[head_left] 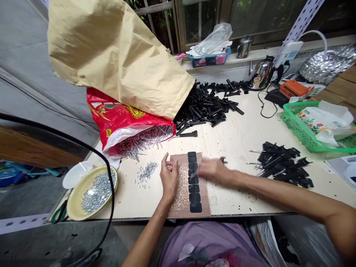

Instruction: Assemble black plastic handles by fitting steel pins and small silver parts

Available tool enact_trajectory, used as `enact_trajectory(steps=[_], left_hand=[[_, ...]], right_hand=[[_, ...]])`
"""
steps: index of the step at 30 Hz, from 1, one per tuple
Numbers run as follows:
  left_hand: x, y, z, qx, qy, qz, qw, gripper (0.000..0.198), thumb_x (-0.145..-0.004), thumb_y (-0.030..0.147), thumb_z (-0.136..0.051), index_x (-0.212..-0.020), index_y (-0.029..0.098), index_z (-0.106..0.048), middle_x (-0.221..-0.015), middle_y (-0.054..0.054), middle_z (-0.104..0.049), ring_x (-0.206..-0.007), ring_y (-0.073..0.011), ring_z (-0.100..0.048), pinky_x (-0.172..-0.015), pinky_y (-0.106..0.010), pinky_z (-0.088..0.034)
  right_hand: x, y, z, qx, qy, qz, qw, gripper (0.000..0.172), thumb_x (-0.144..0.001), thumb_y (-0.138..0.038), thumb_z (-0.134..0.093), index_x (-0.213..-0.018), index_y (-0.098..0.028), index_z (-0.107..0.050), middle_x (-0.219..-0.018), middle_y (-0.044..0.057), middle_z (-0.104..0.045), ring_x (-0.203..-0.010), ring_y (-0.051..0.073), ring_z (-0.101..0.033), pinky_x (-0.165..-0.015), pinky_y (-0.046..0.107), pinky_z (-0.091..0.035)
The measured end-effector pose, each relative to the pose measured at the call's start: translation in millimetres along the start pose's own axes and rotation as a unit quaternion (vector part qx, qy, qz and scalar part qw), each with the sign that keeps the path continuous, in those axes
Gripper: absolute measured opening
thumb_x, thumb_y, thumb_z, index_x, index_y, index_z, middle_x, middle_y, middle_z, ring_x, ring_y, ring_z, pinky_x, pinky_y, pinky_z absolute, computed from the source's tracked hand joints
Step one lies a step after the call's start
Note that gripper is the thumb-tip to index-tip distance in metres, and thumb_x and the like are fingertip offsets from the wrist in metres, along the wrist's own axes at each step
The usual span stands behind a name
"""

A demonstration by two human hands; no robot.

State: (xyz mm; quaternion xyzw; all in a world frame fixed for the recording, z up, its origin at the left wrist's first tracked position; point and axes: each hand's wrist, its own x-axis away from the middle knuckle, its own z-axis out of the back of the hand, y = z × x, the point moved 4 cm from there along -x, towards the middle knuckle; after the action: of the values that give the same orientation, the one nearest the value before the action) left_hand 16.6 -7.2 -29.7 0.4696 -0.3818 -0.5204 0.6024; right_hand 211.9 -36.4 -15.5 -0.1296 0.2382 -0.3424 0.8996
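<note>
While both bare hands work over it, the flat brown rectangular board [182, 193] lies at the near edge of the pale wood-grain table [244, 137], directly in front of the person. Its left part is speckled with fine pale grains, and down its right part runs a single column of black rounded-square pads [194, 181] — seven can be counted, the middle ones partly blurred by the moving hand. The left hand [168, 176] rests on the board's left edge, fingers curled loosely inward and clamped on nothing that shows. The right hand [213, 170] is smeared by motion just right of the pad column; a small dark piece shows at its fingertips, but I cannot tell whether the fingers are pinched on it. To the right lies a heap of black plastic parts with metal pins [280, 165]; a larger heap of black plastic pieces [207, 104] spills from the tan paper sack [116, 55]. One red plastic bag [122, 122] spills silver nails, one round yellow dish [93, 193] holds small silver hardware, and a loose scatter of silver bits [146, 172] lies near the left hand.
</note>
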Motion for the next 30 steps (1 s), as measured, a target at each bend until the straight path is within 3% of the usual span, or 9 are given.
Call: enact_trajectory(steps=[3, 7, 10, 14, 16, 20, 25, 27, 30], left_hand=[[0, 0, -0.9, -0.016, -0.003, -0.004, 1.0, 0.06, -0.082, 0.041, -0.056, -0.136, 0.021, -0.039, -0.08, 0.0, -0.053, -0.06, -0.0101, -0.049, -0.055, -0.02, -0.039], [-1, -3, -0.1, -0.019, 0.009, -0.001, 1.0, 0.06, -0.081, 0.041, -0.057, -0.135, 0.021, -0.041, -0.08, 0.001, -0.053, -0.061, -0.0098, -0.048, -0.057, -0.02, -0.04], [-1, -3, 0.0, -0.021, 0.008, -0.002, 1.0, 0.06, -0.082, 0.042, -0.056, -0.136, 0.022, -0.04, -0.079, 0.001, -0.053, -0.06, -0.0097, -0.048, -0.056, -0.02, -0.04], [-1, -2, -1.1, -0.027, -0.004, 0.001, 1.0, 0.06, -0.082, 0.042, -0.055, -0.135, 0.02, -0.039, -0.079, 0.001, -0.052, -0.059, -0.0093, -0.047, -0.055, -0.02, -0.04], [-2, -2, -1.2, -0.027, 0.0, 0.001, 1.0, 0.06, -0.082, 0.042, -0.055, -0.135, 0.02, -0.039, -0.079, 0.001, -0.052, -0.059, -0.0091, -0.047, -0.055, -0.02, -0.04], [-1, -2, -1.7, -0.016, 0.002, -0.004, 1.0, 0.06, -0.082, 0.042, -0.056, -0.136, 0.02, -0.039, -0.079, 0.002, -0.051, -0.059, -0.0085, -0.047, -0.054, -0.019, -0.039], [0, -1, -0.7, -0.021, -0.001, 0.004, 1.0, 0.06, -0.082, 0.042, -0.055, -0.136, 0.021, -0.038, -0.08, 0.002, -0.051, -0.06, -0.0089, -0.047, -0.055, -0.019, -0.04], [0, -2, 0.1, -0.024, 0.001, 0.008, 1.0, 0.059, -0.083, 0.042, -0.054, -0.136, 0.021, -0.038, -0.08, 0.002, -0.051, -0.061, -0.009, -0.048, -0.056, -0.019, -0.04], [0, -3, 0.3, -0.019, -0.003, 0.014, 1.0, 0.058, -0.084, 0.041, -0.053, -0.136, 0.022, -0.038, -0.08, 0.002, -0.051, -0.06, -0.0086, -0.047, -0.056, -0.019, -0.039]], right_hand=[[-13, 42, 11, 0.023, 0.056, -0.1, 0.993, 0.026, -0.096, -0.03, -0.042, -0.093, -0.019, -0.066, -0.087, 0.004, -0.064, -0.082, 0.015, -0.053, -0.063, 0.028, -0.044], [-30, 72, 13, 0.032, 0.047, -0.118, 0.991, 0.024, -0.093, -0.034, -0.047, -0.093, -0.02, -0.066, -0.089, 0.004, -0.064, -0.087, 0.016, -0.052, -0.064, 0.027, -0.042], [-25, 59, 5, 0.038, 0.053, -0.111, 0.992, 0.026, -0.095, -0.03, -0.044, -0.089, -0.019, -0.067, -0.084, 0.004, -0.064, -0.08, 0.015, -0.051, -0.059, 0.025, -0.04], [-4, 17, -12, 0.017, -0.011, 0.011, 1.0, 0.031, -0.097, -0.023, -0.038, -0.086, -0.019, -0.067, -0.075, 0.002, -0.063, -0.073, 0.014, -0.049, -0.055, 0.026, -0.039], [4, 10, -12, -0.002, -0.014, 0.017, 1.0, 0.027, -0.096, -0.027, -0.041, -0.091, -0.019, -0.066, -0.079, 0.002, -0.063, -0.075, 0.015, -0.05, -0.057, 0.026, -0.041], [-1, 25, 2, -0.02, 0.039, -0.079, 0.996, 0.026, -0.095, -0.033, -0.045, -0.096, -0.019, -0.066, -0.087, 0.004, -0.065, -0.081, 0.015, -0.052, -0.065, 0.029, -0.045], [-6, 37, 14, -0.005, 0.028, -0.1, 0.995, 0.027, -0.095, -0.033, -0.043, -0.096, -0.02, -0.066, -0.091, 0.005, -0.065, -0.085, 0.016, -0.053, -0.066, 0.028, -0.043], [7, 44, 27, 0.01, -0.009, -0.12, 0.993, 0.029, -0.095, -0.035, -0.043, -0.093, -0.02, -0.067, -0.088, 0.004, -0.065, -0.08, 0.015, -0.054, -0.059, 0.025, -0.041], [36, 59, 61, 0.037, -0.13, -0.152, 0.979, 0.03, -0.092, -0.039, -0.048, -0.077, -0.022, -0.068, -0.074, 0.001, -0.064, -0.065, 0.013, -0.055, -0.051, 0.023, -0.034]])
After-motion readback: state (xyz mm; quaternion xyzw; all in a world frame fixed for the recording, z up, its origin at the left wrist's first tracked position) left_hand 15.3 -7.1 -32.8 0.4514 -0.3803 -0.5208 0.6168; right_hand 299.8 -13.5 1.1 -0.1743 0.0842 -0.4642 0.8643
